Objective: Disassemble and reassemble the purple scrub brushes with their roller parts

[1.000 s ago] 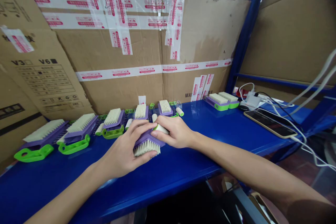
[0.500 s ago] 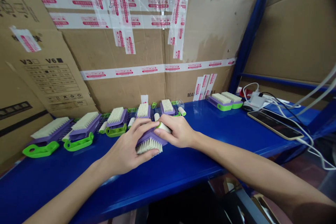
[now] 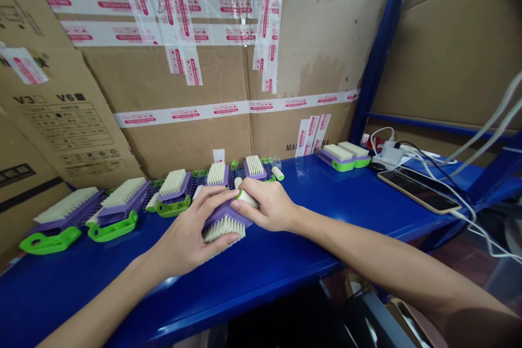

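My left hand (image 3: 191,236) is wrapped round a purple brush (image 3: 223,222) with pale bristles facing me, held just above the blue shelf (image 3: 285,261). My right hand (image 3: 265,206) pinches a small white and green roller (image 3: 247,197) against the top of that brush. Both hands meet over the middle of the shelf. Behind them stands a row of several purple brushes (image 3: 175,182) with bristles up, some on green handles (image 3: 110,228), with loose white rollers (image 3: 278,173) between them.
Taped cardboard boxes (image 3: 183,76) wall the back and left of the shelf. A finished purple and green brush pair (image 3: 345,155) lies at the back right. A phone (image 3: 418,190), a charger (image 3: 391,155) and white cables (image 3: 481,141) occupy the right end beside a blue upright (image 3: 377,49).
The hands keep the same hold on the brush and roller. The view shifted slightly; the brush stays in the same place between the hands.
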A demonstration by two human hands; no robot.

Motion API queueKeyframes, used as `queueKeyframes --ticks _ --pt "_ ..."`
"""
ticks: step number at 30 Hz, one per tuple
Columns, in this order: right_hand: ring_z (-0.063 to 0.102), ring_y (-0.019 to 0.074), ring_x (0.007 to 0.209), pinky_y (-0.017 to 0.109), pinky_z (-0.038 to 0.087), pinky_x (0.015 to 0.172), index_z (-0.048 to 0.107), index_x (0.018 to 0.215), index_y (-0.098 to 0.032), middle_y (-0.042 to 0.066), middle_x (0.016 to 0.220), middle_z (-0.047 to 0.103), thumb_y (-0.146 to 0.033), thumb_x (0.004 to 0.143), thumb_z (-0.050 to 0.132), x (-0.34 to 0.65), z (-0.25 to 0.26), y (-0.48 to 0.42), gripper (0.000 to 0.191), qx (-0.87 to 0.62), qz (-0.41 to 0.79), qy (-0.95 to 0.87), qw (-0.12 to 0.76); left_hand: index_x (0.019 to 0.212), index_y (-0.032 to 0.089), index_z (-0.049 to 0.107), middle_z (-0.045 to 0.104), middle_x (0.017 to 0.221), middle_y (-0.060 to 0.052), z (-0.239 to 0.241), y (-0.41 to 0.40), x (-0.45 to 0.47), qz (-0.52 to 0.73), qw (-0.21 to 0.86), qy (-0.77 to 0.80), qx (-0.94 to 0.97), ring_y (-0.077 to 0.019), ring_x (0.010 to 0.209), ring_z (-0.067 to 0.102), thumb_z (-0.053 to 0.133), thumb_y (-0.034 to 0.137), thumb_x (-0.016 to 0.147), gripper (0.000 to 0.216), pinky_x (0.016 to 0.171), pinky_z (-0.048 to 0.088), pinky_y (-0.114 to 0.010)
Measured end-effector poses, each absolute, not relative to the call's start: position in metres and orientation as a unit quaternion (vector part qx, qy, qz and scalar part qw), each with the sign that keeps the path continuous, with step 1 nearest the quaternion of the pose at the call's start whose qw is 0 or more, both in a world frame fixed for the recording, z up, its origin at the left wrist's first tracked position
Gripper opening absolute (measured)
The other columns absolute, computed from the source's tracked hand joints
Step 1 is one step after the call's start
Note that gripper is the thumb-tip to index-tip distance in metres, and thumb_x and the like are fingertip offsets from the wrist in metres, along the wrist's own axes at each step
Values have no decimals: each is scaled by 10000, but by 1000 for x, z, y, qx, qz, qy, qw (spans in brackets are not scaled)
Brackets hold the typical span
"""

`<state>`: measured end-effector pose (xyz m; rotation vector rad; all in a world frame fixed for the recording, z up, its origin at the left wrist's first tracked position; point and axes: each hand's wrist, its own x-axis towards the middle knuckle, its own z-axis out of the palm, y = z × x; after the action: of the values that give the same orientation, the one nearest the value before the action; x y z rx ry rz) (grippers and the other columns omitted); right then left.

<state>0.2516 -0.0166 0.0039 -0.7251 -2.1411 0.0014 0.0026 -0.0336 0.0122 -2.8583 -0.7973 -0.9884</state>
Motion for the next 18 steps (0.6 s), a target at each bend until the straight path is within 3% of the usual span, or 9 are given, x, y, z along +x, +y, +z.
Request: queueKeyframes --ticks 18 --pt "554 169 717 289 368 638 529 948 -223 17 829 611 -532 1106 463 252 4 -17 353 -280 11 -851 445 1601 345 411 565 1482 -117 7 -31 0 -333 19 -255 -907 -341 1393 602 735 397 991 692 1145 576 -531"
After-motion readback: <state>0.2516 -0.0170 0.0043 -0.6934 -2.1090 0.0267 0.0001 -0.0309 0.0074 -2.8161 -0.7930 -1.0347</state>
